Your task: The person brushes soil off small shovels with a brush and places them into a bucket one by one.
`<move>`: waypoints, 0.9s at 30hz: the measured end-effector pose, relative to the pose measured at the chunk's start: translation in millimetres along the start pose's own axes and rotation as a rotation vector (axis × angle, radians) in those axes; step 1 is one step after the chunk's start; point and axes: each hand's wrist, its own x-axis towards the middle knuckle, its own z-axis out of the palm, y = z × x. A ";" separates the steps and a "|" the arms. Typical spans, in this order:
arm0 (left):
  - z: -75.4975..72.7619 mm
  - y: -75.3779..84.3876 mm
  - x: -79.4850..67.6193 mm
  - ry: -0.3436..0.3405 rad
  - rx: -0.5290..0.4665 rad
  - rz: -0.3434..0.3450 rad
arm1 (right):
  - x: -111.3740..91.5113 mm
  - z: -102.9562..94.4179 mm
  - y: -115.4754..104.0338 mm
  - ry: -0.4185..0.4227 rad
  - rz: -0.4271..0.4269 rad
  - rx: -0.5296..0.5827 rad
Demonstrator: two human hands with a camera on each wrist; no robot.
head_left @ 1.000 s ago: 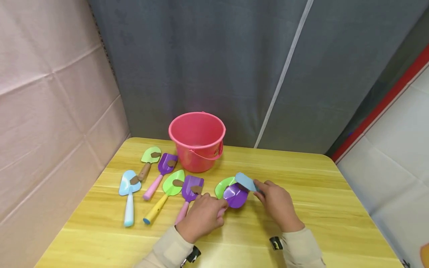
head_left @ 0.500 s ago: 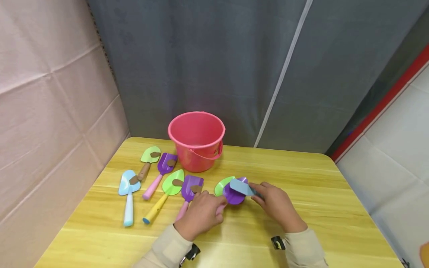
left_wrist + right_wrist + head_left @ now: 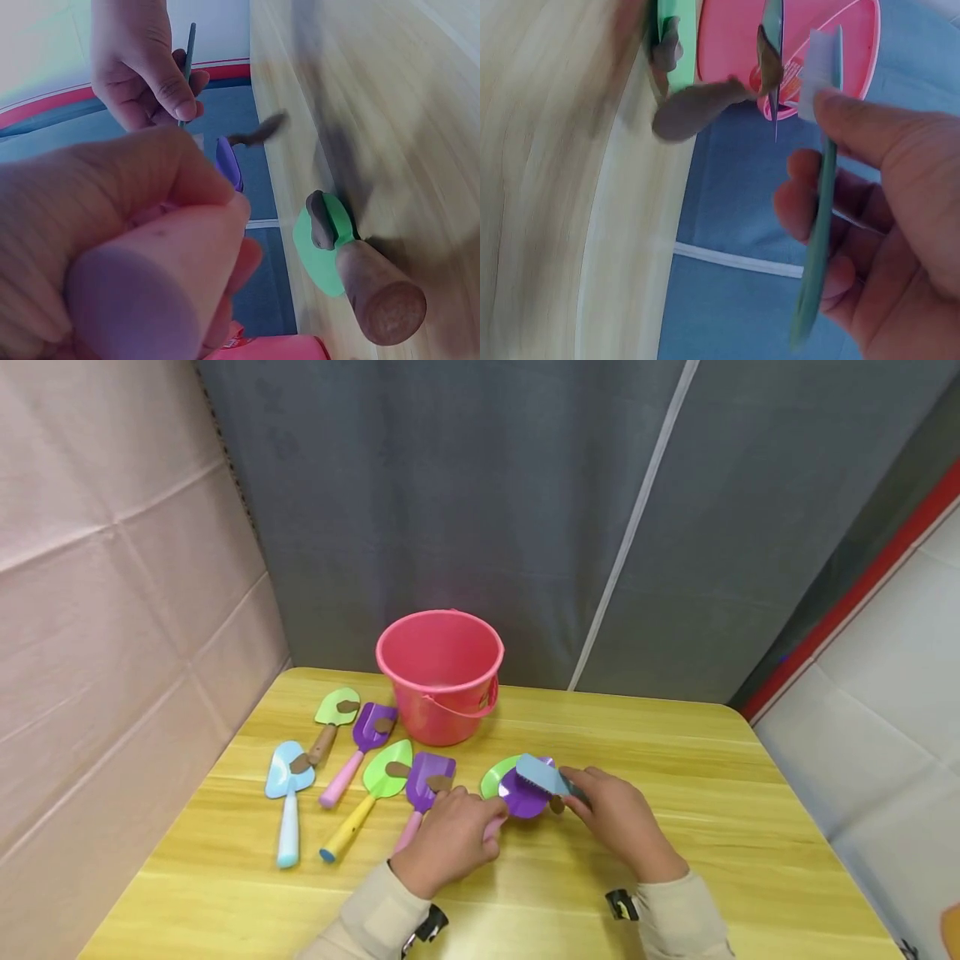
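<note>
In the head view my left hand (image 3: 453,839) grips the pink handle of a toy shovel with a purple blade (image 3: 517,807), raised above the table. My right hand (image 3: 618,820) pinches a light blue brush (image 3: 542,774) between thumb and fingers, its head over the purple blade. White bristles (image 3: 817,71) face the blade in the right wrist view. A brown lump (image 3: 557,805) of a mud-like material sticks out past the blade's edge; the right wrist view shows this lump (image 3: 694,112) hanging off the blade. Below lies a green shovel (image 3: 322,240) with a wooden handle and brown lump.
A pink bucket (image 3: 441,681) stands at the back of the wooden table (image 3: 675,760). Left of my hands lie several shovels, including a light blue one (image 3: 288,768), a yellow-handled green one (image 3: 386,777) and a purple one (image 3: 372,727), each with a brown lump.
The brush has moved slightly left across the purple blade. The brown lump, earlier mostly covered, now shows beyond the blade's right edge. My left hand has barely moved.
</note>
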 end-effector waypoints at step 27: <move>1.2 3.2 2.8 0.011 -0.125 -0.038 | -5.3 -9.3 9.5 0.150 0.239 0.025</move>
